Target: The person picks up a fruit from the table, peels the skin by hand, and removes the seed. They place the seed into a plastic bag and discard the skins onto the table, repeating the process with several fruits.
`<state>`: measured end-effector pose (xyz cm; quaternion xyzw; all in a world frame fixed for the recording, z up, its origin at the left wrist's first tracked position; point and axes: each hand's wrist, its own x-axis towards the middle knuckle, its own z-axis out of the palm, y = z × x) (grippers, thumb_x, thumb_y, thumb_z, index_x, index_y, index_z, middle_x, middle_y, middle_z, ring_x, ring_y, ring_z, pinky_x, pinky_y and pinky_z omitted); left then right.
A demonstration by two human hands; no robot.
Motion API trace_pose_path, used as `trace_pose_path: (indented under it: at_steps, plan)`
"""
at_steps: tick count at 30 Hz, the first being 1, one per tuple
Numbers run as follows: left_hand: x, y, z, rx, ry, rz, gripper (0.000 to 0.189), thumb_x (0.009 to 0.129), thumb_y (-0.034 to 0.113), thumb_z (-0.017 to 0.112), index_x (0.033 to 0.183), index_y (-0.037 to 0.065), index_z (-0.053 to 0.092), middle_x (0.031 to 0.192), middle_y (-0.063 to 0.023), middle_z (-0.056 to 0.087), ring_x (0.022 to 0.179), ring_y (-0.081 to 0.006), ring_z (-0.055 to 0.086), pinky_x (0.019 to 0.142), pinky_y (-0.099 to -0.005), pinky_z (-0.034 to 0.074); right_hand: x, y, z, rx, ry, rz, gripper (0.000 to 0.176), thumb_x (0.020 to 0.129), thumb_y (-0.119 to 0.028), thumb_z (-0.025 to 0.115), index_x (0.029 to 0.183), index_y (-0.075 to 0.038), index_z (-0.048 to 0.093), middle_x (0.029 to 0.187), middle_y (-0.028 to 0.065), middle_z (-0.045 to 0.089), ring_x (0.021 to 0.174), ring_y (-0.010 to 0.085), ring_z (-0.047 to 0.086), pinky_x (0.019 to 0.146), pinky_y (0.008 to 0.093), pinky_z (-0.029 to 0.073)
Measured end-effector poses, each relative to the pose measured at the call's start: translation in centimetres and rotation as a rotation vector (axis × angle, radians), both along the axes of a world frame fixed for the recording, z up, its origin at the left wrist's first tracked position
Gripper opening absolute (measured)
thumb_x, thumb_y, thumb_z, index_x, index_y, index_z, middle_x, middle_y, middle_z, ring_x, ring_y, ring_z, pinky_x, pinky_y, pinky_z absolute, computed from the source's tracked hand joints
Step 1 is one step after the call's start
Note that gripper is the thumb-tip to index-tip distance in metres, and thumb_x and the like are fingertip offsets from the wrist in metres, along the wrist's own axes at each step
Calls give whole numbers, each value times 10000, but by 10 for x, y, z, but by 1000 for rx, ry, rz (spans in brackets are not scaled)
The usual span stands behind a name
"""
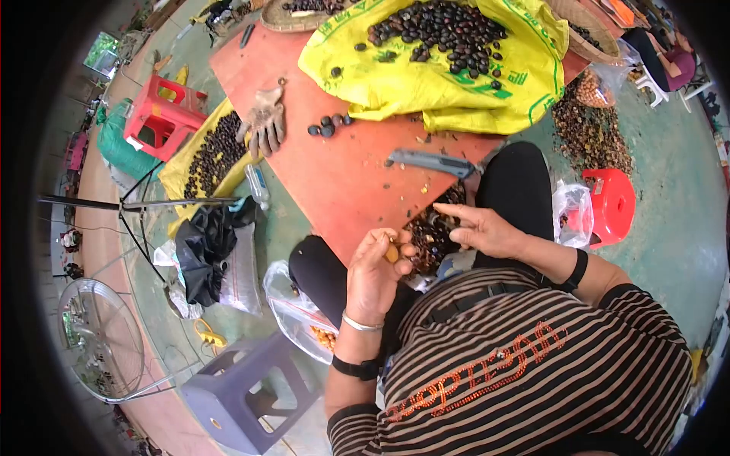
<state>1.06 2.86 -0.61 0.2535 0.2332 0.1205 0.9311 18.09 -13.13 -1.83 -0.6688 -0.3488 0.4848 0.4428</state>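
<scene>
My left hand is closed, pinching a small yellow-brown peeled nut between the fingers. Across from it, my right hand has its fingers stretched out and apart, with nothing visible in it. Between and below both hands lies a heap of dark shell pieces at my lap. A grey box cutter rests on the near edge of the orange-red board. Several dark nuts sit farther back on that board, next to a dirty work glove.
A yellow sack bears a pile of dark nuts. Shell debris and a red stool are at right. A clear bag with orange-tan nuts, a grey stool and a fan stand at left.
</scene>
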Motion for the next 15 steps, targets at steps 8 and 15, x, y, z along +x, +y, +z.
trace_pose_path:
  at_steps: [8,15]
  plan:
    - [43,82,22,299,93,140,157,935,176,458,984,38,514,862,-65,546,719,-148,528,602,-244,447,19,9,-9,-17,136,23,368,886,-161,545,1210,1,484,728,1,529,664,69,483,614,234,428]
    - [105,160,-23,1442,619,182,200,817,60,596,1002,52,520,645,-6,505,521,-97,455,499,-253,393,22,17,-18,25,217,60,322,891,-148,534,1178,-7,497,832,-2,561,741,46,487,675,221,432]
